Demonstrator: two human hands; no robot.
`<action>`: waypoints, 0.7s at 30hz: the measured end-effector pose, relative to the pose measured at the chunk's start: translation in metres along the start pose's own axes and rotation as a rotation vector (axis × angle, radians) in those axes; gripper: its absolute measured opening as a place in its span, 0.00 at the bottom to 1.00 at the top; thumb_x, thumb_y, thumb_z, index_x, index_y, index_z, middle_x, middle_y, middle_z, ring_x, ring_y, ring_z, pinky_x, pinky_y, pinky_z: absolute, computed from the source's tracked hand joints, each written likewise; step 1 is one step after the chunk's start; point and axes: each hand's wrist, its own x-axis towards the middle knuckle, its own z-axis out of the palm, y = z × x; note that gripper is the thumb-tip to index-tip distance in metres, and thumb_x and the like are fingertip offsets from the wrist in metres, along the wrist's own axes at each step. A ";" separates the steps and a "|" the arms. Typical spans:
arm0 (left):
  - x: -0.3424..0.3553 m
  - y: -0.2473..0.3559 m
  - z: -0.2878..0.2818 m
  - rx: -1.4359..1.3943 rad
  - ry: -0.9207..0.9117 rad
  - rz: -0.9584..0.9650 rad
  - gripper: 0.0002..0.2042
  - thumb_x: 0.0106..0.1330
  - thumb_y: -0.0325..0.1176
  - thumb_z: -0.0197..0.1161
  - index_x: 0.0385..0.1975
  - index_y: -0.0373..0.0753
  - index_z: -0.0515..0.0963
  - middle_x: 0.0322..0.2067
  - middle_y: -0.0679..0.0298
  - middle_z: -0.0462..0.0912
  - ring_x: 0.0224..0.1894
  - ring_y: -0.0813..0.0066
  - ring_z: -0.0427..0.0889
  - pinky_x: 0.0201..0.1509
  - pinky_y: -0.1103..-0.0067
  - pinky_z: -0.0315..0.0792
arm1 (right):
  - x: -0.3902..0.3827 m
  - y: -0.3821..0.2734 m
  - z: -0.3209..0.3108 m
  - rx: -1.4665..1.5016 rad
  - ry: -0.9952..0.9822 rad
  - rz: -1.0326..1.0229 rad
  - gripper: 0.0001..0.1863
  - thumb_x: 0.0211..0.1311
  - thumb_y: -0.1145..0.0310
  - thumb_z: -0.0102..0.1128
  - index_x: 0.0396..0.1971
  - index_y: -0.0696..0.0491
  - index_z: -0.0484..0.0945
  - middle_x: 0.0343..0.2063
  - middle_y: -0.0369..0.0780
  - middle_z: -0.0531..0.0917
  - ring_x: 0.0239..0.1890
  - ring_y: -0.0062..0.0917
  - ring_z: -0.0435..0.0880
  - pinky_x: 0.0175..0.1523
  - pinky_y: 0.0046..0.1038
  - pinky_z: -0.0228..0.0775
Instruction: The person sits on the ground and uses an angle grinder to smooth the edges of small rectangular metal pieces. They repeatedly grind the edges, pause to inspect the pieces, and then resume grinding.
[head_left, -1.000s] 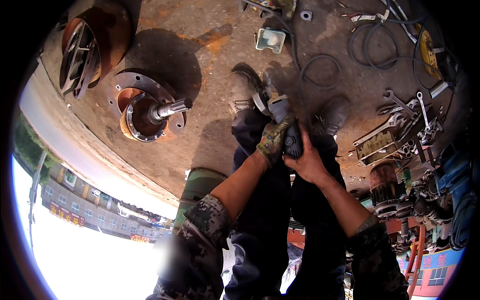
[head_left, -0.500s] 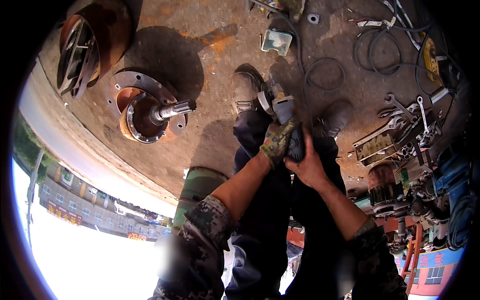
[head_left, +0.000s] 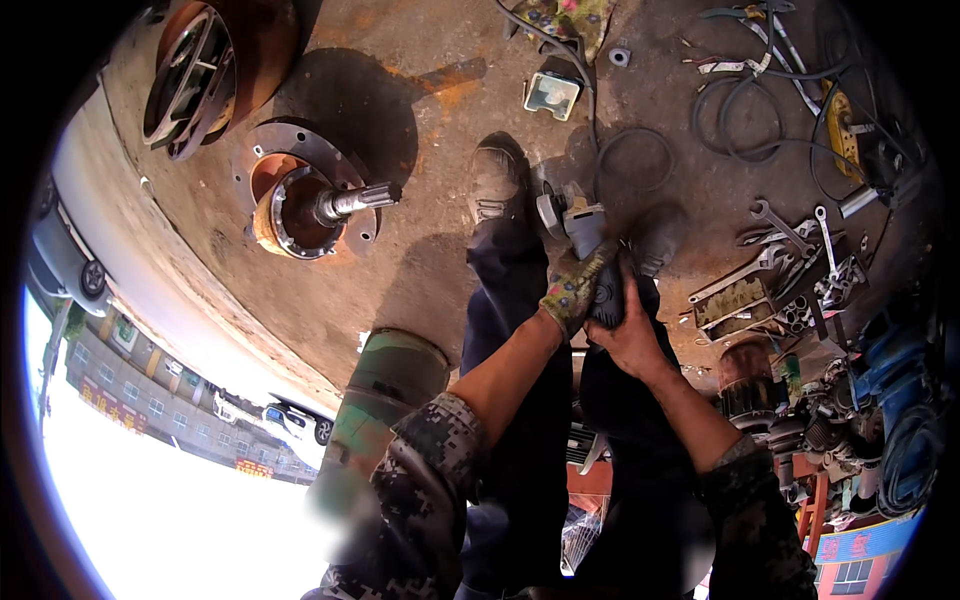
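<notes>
Angle grinder: grey-blue and black (head_left: 586,228), in front of the knees, between the 2 boots; gripped by both hands.
Left hand: patterned glove (head_left: 578,285), fingers curled round the grinder body; fingertips on far side hidden.
Right hand: bare (head_left: 632,335), thumb and index parted around the rear housing; other fingers underneath, curl can't be told.
Grinder disc: seen near edge-on (head_left: 549,212), just beside the left boot (head_left: 498,185); face hard to make out.
Grinder markings: too small and dark to read.
Cable: looped on ground (head_left: 637,160); its join to the grinder hidden.
Right boot: blurred, in shadow (head_left: 661,232).
Flanged part: rusty, splined shaft pointing right (head_left: 352,202), left of the grinder, well apart.
Big cylinder: rusty (head_left: 262,75), cut off at top.
Patterned cloth item: cut off at top edge (head_left: 570,18), glove or rag, can't tell.
Green drum: lower end (head_left: 400,368) lost behind the left sleeve and a white blur.
Wrenches: overlapping pile (head_left: 785,222), beside an open tray (head_left: 735,310); count unclear.
Machine parts: dark clutter (head_left: 815,430), hard to separate.
Signs: yellow characters on a red-brown board (head_left: 112,405), small; red characters on a blue band (head_left: 868,541), partly cut off.
</notes>
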 end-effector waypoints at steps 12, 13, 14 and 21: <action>-0.015 0.036 -0.004 0.159 0.082 -0.035 0.25 0.74 0.52 0.66 0.54 0.34 0.78 0.39 0.66 0.84 0.39 0.80 0.83 0.42 0.78 0.79 | 0.019 0.009 0.017 0.173 -0.072 0.129 0.61 0.57 0.65 0.78 0.82 0.43 0.41 0.61 0.56 0.80 0.62 0.47 0.83 0.65 0.41 0.76; -0.015 0.042 -0.002 0.140 0.102 -0.103 0.25 0.74 0.52 0.65 0.54 0.34 0.78 0.39 0.66 0.84 0.39 0.80 0.83 0.42 0.78 0.79 | 0.021 0.011 0.019 0.170 -0.068 0.141 0.61 0.57 0.65 0.78 0.82 0.43 0.41 0.61 0.56 0.80 0.63 0.48 0.83 0.64 0.41 0.76; -0.014 0.042 -0.005 0.161 0.101 -0.074 0.25 0.75 0.52 0.65 0.54 0.34 0.78 0.39 0.67 0.83 0.39 0.80 0.83 0.43 0.78 0.79 | 0.022 0.010 0.022 0.181 -0.068 0.137 0.61 0.57 0.65 0.78 0.82 0.42 0.41 0.61 0.56 0.80 0.63 0.48 0.82 0.64 0.41 0.76; -0.012 0.048 -0.020 0.219 0.074 -0.051 0.24 0.76 0.53 0.63 0.53 0.34 0.77 0.39 0.67 0.83 0.39 0.81 0.82 0.43 0.79 0.78 | 0.027 -0.002 0.033 0.243 -0.047 0.099 0.62 0.56 0.66 0.76 0.82 0.40 0.39 0.57 0.57 0.82 0.59 0.51 0.84 0.61 0.42 0.78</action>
